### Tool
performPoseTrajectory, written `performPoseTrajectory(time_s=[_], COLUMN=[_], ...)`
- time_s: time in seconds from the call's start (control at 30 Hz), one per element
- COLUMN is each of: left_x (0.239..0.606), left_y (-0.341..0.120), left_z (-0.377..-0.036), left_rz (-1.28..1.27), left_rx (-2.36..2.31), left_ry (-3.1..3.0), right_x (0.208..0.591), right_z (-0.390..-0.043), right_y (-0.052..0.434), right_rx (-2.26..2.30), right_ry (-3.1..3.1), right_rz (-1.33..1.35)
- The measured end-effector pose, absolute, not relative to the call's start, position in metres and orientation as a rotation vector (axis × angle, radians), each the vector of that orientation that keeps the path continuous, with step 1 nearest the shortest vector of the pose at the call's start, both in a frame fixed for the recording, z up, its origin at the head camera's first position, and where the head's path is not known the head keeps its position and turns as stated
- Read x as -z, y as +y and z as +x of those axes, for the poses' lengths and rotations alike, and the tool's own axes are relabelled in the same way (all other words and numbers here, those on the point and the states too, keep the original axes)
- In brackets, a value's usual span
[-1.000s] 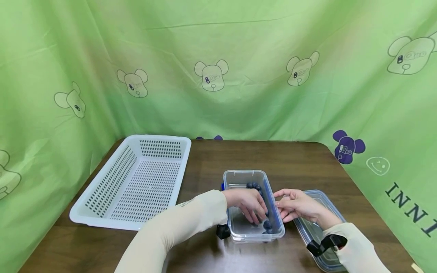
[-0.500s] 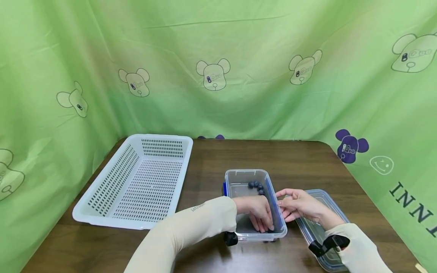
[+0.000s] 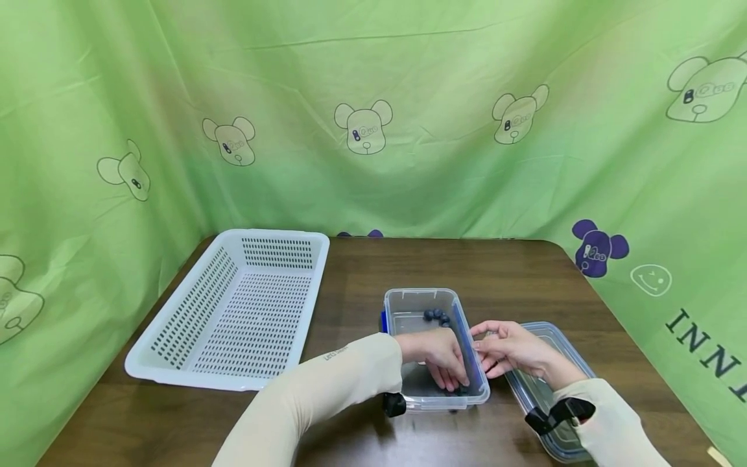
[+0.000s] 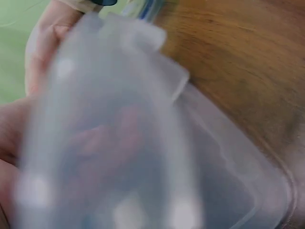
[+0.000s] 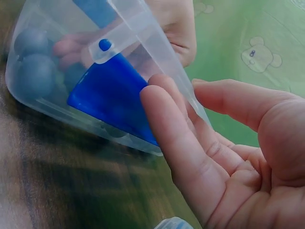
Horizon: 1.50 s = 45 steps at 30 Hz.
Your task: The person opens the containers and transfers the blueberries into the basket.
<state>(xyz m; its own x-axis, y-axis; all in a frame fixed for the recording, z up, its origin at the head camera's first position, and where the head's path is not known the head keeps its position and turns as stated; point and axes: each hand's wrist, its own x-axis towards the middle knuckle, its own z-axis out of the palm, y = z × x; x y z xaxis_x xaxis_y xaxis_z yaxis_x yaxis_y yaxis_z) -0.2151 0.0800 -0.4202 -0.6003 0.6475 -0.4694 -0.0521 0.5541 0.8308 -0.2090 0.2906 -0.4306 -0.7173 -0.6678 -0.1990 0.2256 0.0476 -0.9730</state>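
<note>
A clear plastic container (image 3: 420, 294) with blue clasps stands on the brown table (image 3: 502, 272). Several blueberries (image 3: 438, 316) lie at its far end, and more blueberries (image 5: 33, 62) sit in its near corner. My left hand (image 3: 445, 362) reaches down into that near right corner, fingertips among the berries; its grip is hidden. My right hand (image 3: 503, 350) rests outside against the container's right wall, fingers (image 5: 176, 138) straight, by the blue clasp (image 5: 109, 98). The left wrist view shows only the blurred container (image 4: 119, 143).
The container's clear lid (image 3: 528, 391) lies flat on the table to the right, partly under my right forearm. An empty white perforated basket (image 3: 280, 235) stands at the left. Green cloth walls close in the table on three sides.
My left hand slid from the container's middle toward its near right corner and now covers the berries there. The right hand stayed against the right wall.
</note>
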Motion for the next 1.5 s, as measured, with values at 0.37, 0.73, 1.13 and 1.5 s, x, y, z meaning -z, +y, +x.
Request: performPoseTrajectory(time_s=[0.37, 0.73, 1.13, 1.5], left_x=[0.402, 0.371, 0.334, 0.327], left_y=[0.067, 0.027, -0.052, -0.125], left_z=[-0.230, -0.243, -0.262, -0.272], left_rz=[0.493, 0.552, 0.506, 0.399], left_rx=[-1.187, -1.305, -1.536, -1.698], left_ry=[1.927, 1.914, 1.963, 2.023], right_x=[0.432, 0.435, 0.438, 0.437], right_z=[-0.210, -0.209, -0.210, -0.208], right_y=[0.293, 0.293, 0.291, 0.292], right_rx=[1.738, 1.750, 1.758, 1.774], right_ry=[1.687, 1.669, 1.659, 1.646], right_rz=[-0.447, -0.439, -0.452, -0.450])
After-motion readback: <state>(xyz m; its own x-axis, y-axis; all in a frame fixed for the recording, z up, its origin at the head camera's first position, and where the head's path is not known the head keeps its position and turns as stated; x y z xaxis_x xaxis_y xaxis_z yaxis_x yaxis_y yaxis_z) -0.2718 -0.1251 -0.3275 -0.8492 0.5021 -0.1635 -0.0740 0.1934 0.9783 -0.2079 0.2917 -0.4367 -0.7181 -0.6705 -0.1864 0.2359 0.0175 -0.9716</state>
